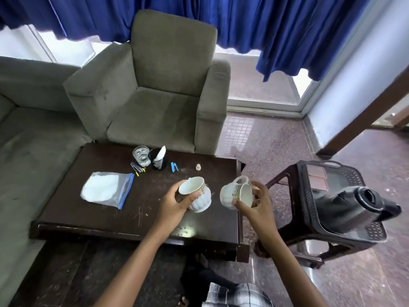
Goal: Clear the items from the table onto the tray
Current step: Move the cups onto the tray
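Note:
My left hand [174,201] grips a white ribbed cup [198,197] with gold trim, tilted, just above the dark wooden table [99,218]. A second white cup [234,194] with a handle lies tipped sideways in my right hand [254,202], over the table's right edge. To the right, a dark perforated tray [309,196] rests on a plastic stool and carries a black kettle [354,209] and two pinkish coasters [317,178]. Still lying on the table are a zip bag [108,189] with white contents, a glass of water [141,155], a black holder [157,161] with a tissue, clips and a blue stapler [174,167].
A grey armchair [155,89] stands behind the table and a grey sofa [26,140] runs along its left side. A small beige knob [198,167] sits near the table's far edge. Blue curtains hang over the window. Speckled floor lies between table and stool.

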Motion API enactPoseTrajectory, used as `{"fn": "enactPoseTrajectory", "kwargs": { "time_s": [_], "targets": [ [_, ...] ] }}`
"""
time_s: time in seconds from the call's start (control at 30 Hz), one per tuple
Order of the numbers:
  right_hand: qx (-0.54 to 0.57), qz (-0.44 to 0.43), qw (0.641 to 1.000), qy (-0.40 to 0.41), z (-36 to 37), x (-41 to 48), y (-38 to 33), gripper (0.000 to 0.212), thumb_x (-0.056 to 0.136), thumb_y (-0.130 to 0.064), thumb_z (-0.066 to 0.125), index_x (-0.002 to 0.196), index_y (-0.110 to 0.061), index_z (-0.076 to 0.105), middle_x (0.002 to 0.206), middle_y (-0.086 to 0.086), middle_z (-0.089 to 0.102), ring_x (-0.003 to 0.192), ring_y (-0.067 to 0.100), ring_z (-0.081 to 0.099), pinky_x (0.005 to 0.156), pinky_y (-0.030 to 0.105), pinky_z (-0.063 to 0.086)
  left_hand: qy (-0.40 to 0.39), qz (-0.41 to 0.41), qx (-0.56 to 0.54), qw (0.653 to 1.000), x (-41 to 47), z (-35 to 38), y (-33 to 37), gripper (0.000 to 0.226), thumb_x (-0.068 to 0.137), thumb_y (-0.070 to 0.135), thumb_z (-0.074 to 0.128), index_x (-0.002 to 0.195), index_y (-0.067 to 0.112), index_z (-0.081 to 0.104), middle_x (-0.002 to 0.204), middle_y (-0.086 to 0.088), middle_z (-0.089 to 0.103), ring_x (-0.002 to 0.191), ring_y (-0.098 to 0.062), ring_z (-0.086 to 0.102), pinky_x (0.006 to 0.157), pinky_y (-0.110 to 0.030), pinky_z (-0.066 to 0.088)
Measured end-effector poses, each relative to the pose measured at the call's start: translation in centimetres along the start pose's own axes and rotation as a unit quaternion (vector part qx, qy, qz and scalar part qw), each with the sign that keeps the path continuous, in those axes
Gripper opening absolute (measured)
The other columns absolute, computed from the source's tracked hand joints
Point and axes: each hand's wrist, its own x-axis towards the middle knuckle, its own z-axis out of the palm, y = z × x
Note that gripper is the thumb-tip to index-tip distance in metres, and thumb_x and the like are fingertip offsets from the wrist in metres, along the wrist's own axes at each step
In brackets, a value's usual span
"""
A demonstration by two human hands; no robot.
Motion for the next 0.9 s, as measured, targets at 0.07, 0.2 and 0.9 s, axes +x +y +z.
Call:
{"fn": "enactPoseTrajectory", "kwargs": {
  "time_s": [0.07, 0.2, 0.9],
  "targets": [
    [-0.002, 0.002, 1.0, 0.004, -1.8, -0.5, 0.1, 0.06, 0.071, -0.017, 0.08, 0.119, -0.029, 0.046, 0.107, -0.014, 0.055, 0.099, 0.011, 0.058, 0.082, 0.034, 0.052, -0.018, 0.011, 0.005, 1.0, -0.5, 1.6, 0.6, 0.038, 0.078, 0.02, 0.074, 0.112, 0.019, 0.058, 0.096, 0.014, 0.064, 0.08, 0.009, 0.062, 0.065, -0.012, 0.052],
    [-0.002, 0.001, 1.0, 0.03, -5.4, -0.5, 0.4, 0.06, 0.071, -0.016, 0.08, 0.119, -0.03, 0.046, 0.107, -0.013, 0.056, 0.101, 0.01, 0.057, 0.083, 0.032, 0.051, -0.053, 0.027, 0.014, 0.998, -0.5, 5.1, 1.9, 0.05, 0.07, 0.026, 0.079, 0.114, 0.015, 0.058, 0.096, 0.015, 0.065, 0.077, 0.015, 0.061, 0.067, -0.008, 0.05],
    [-0.164, 0.046, 0.974, 0.151, -41.2, 23.2, 12.7, 0.06, 0.065, -0.015, 0.081, 0.117, -0.014, 0.051, 0.118, 0.005, 0.056, 0.102, 0.018, 0.054, 0.081, 0.026, 0.039, -0.175, -0.03, 0.084, 0.98, 9.6, 42.0, 6.4, 0.085, 0.043, 0.05, 0.078, 0.119, 0.022, 0.053, 0.11, 0.004, 0.062, 0.102, -0.014, 0.06, 0.083, -0.021, 0.049]
  ]
}}
